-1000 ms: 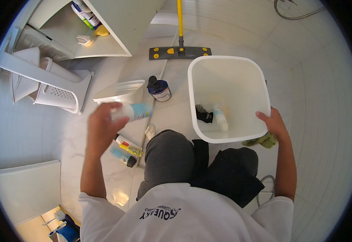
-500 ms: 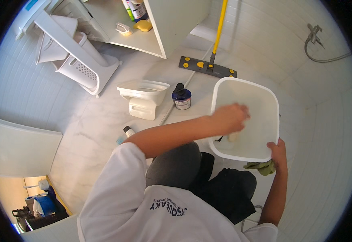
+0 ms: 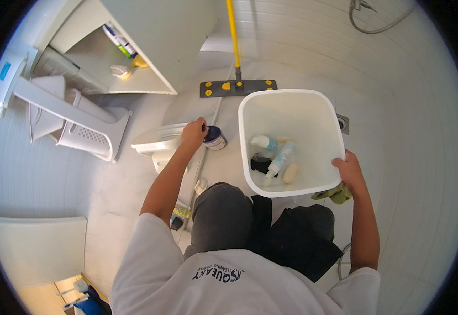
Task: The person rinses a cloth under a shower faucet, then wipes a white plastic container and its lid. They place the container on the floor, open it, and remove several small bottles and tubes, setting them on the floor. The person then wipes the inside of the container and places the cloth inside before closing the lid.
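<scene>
My left hand [image 3: 192,135] is closed around the black pump top of a dark blue pump bottle [image 3: 216,140] with a pale label, standing on the floor beside a white plastic holder [image 3: 158,139]. My right hand [image 3: 348,167] grips the near right rim of a white square-cornered bin [image 3: 246,113], which is tilted so its inside shows. Inside lie a white-and-blue bottle [image 3: 283,157], another bottle with a white top [image 3: 261,142], a cream oval piece [image 3: 290,173] and something black [image 3: 261,165]. A green cloth [image 3: 335,194] shows below the bin's near right corner.
Beyond the bin lies a flat mop head [image 3: 218,88] with a yellow handle. An open cabinet [image 3: 150,79] and a white rack with baskets [image 3: 90,134] stand at the left. Small items [image 3: 179,215] lie by my left knee. A floor drain [image 3: 343,124] is right of the bin.
My left hand has moved from over the bin leftward to the pump bottle's top. Bottles inside the bin now show. My right hand keeps its hold on the rim. The view has shifted.
</scene>
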The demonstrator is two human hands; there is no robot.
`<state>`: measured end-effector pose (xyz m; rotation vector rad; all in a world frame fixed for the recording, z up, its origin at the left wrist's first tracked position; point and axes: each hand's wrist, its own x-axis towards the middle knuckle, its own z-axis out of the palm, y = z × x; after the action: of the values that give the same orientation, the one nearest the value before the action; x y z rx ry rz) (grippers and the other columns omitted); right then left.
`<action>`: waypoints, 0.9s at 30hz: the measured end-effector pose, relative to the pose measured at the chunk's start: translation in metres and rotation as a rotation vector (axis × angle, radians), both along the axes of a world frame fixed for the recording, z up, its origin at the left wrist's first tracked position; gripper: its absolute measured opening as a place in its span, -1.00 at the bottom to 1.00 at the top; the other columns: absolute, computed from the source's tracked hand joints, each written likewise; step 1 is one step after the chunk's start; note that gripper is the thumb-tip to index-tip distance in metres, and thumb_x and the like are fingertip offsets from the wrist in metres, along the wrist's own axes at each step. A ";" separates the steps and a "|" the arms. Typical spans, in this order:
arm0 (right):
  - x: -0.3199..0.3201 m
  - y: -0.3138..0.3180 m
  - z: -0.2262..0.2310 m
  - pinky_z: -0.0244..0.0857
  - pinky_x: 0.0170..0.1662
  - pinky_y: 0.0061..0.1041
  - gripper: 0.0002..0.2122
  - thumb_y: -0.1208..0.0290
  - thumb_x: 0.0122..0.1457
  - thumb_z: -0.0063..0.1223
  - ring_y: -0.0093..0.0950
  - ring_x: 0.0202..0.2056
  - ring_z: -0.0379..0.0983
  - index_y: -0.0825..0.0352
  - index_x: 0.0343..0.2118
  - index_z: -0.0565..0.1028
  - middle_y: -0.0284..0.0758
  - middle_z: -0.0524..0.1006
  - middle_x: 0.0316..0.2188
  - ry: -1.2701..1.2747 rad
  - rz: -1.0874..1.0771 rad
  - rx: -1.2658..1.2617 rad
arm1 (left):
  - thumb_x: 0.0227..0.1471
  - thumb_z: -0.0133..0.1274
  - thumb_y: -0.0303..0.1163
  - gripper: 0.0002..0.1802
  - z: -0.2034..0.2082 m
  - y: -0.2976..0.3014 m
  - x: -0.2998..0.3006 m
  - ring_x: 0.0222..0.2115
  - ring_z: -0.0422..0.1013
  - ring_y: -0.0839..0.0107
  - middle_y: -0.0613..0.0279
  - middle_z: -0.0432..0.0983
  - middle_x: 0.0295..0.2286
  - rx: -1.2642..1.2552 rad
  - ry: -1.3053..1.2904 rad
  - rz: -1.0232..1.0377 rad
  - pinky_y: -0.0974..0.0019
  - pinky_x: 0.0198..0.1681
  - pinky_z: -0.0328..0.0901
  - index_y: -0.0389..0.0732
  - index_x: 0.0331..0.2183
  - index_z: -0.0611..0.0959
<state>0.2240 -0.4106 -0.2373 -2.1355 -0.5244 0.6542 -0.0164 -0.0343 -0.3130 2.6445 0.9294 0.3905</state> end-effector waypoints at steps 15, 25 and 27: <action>-0.006 0.002 0.006 0.22 -0.23 -0.39 -0.63 0.41 -0.21 -0.14 -0.21 -0.38 0.42 0.53 -0.29 0.40 -0.02 0.46 -0.43 0.006 0.012 -0.048 | -0.17 0.07 -0.46 -0.85 0.337 -0.093 -0.049 -0.72 0.11 0.80 0.50 0.26 -0.66 0.009 -0.472 0.020 0.72 -0.70 -0.02 -0.15 -0.43 0.47; 0.001 -0.001 0.004 0.21 -0.26 -0.40 -0.66 0.41 -0.19 -0.12 -0.27 -0.41 0.41 0.51 -0.32 0.40 -0.07 0.46 -0.46 -0.008 0.007 -0.029 | -0.21 0.02 -0.47 -0.85 0.255 -0.112 0.061 -0.58 0.31 0.22 0.17 0.32 -0.64 0.070 -0.143 -0.829 0.27 -0.50 0.18 -0.24 -0.54 0.37; -0.001 0.005 0.006 0.21 -0.27 -0.42 -0.66 0.41 -0.18 -0.13 -0.31 -0.42 0.40 0.51 -0.30 0.39 -0.09 0.46 -0.46 0.036 0.003 -0.050 | -0.16 -0.07 -0.45 -0.95 0.203 -0.120 0.079 -0.49 0.35 0.14 0.12 0.38 -0.60 0.027 0.090 -0.848 0.16 -0.45 0.21 -0.19 -0.52 0.42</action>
<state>0.2227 -0.4061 -0.2313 -2.1660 -0.4964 0.7123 0.0626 -0.1543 -0.1104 2.7880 -0.2250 0.0691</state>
